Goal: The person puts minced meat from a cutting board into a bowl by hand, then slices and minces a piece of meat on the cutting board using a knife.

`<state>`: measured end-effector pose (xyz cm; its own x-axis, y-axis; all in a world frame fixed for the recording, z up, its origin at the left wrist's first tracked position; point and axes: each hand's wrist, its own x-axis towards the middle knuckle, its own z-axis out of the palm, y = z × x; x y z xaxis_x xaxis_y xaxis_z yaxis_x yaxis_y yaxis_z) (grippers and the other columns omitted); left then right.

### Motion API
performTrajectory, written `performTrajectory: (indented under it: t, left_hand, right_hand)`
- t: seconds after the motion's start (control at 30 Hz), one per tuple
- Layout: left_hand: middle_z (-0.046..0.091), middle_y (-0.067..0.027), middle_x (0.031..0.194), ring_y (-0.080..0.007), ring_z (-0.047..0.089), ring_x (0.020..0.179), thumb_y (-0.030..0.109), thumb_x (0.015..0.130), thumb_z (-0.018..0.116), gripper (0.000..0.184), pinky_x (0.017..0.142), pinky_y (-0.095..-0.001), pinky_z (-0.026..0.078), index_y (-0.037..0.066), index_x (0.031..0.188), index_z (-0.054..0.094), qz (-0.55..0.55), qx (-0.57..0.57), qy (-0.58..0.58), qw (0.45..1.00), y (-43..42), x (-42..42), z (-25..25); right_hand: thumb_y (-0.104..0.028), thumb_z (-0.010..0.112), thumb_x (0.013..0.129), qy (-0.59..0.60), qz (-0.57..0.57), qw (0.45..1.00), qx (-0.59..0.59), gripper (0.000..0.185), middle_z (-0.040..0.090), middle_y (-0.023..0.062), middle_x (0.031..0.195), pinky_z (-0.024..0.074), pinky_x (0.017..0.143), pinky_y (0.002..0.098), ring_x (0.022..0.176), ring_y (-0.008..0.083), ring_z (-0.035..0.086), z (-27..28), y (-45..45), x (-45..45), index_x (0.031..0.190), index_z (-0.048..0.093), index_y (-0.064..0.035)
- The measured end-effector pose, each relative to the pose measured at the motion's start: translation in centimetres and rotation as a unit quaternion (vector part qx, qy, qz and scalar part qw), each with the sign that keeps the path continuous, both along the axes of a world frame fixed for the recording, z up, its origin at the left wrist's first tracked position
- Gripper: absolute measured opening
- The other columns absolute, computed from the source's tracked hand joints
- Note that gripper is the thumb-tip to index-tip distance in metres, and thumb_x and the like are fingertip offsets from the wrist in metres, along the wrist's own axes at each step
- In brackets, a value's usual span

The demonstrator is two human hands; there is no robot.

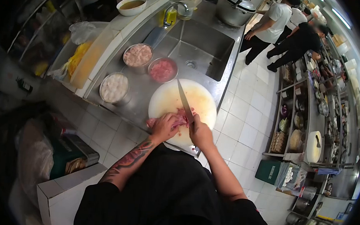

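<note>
On a round white cutting board (202, 98) lies a piece of raw red meat (181, 120). My left hand (165, 127) presses on the meat with its fingers curled over it. In my right hand (201, 132) is the handle of a kitchen knife (184, 99), its long blade angled away over the board and lying against the meat. Small scraps of meat are around the blade. Just beyond the board stands a metal bowl of pink-red cut meat (163, 70). Left of it are a bowl of paler meat (138, 55) and a bowl of whitish pieces (114, 88).
A steel sink (200, 47) with a faucet (167, 19) lies beyond the board. At the back are a large lidded pot (235, 9) and a white bowl of brownish liquid (131, 5). Several people (276, 19) stand by loaded shelves on the right. A tiled ledge (66, 188) is at lower left.
</note>
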<state>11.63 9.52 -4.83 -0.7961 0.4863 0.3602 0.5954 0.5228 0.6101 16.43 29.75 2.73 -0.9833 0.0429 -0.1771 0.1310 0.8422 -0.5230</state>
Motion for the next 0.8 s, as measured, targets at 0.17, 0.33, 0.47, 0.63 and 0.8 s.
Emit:
performTrajectory:
  t: [0.17, 0.33, 0.47, 0.63, 0.8]
  left_hand:
    - [0.066, -0.0088, 0.124, -0.0322, 0.066, 0.115, 0.023, 0.085, 0.080, 0.032, 0.098, -0.0455, 0.054, 0.007, 0.112, 0.069, 0.019, -0.015, -0.030, 0.999, 0.2, 0.3, 0.2]
    - [0.066, -0.0083, 0.125, -0.0321, 0.066, 0.116, 0.023, 0.084, 0.079, 0.033, 0.098, -0.0455, 0.054, 0.008, 0.112, 0.070, 0.024, -0.006, -0.005, 1.000, 0.5, 0.3, -0.7]
    - [0.067, -0.0081, 0.124, -0.0321, 0.066, 0.117, 0.022, 0.083, 0.079, 0.033, 0.099, -0.0448, 0.053, 0.008, 0.112, 0.070, 0.028, -0.005, -0.003, 1.000, 0.4, 0.4, 0.2]
    - [0.068, -0.0079, 0.123, -0.0317, 0.066, 0.116, 0.023, 0.084, 0.078, 0.033, 0.098, -0.0447, 0.053, 0.008, 0.111, 0.070, 0.028, -0.015, -0.003, 0.999, 0.6, 0.2, -0.2]
    - [0.068, -0.0075, 0.122, -0.0310, 0.066, 0.115, 0.023, 0.083, 0.078, 0.032, 0.097, -0.0446, 0.054, 0.007, 0.110, 0.070, 0.035, -0.025, -0.011, 0.999, 0.4, 0.5, 0.0]
  right_hand:
    - [-0.023, 0.064, 0.102, 0.018, 0.034, 0.999, -0.026, 0.034, 0.074, 0.0301, 0.090, 0.0542, 0.075, 0.0640, 0.085, 0.0527, 0.071, -3.3, 2.8, -1.2, 0.126, 0.052, -0.0022]
    - [-0.025, 0.061, 0.103, -0.003, -0.051, 0.999, -0.004, 0.033, 0.074, 0.0324, 0.090, 0.0564, 0.075, 0.0634, 0.085, 0.0526, 0.073, -0.7, 0.5, 0.3, 0.127, 0.055, -0.0035]
    - [-0.023, 0.060, 0.103, -0.031, 0.008, 0.999, -0.027, 0.031, 0.074, 0.0328, 0.093, 0.0564, 0.079, 0.0619, 0.090, 0.0525, 0.072, -0.7, 3.5, -1.7, 0.125, 0.057, -0.0020]
    - [-0.022, 0.062, 0.103, 0.037, -0.052, 0.997, -0.039, 0.028, 0.073, 0.0321, 0.087, 0.0544, 0.074, 0.0643, 0.082, 0.0543, 0.071, 2.2, 1.1, 0.3, 0.121, 0.052, -0.0025]
    - [-0.024, 0.061, 0.103, -0.028, -0.016, 0.999, -0.040, 0.031, 0.073, 0.0338, 0.092, 0.0552, 0.078, 0.0629, 0.091, 0.0538, 0.072, -3.1, 4.3, -0.9, 0.126, 0.052, -0.0046]
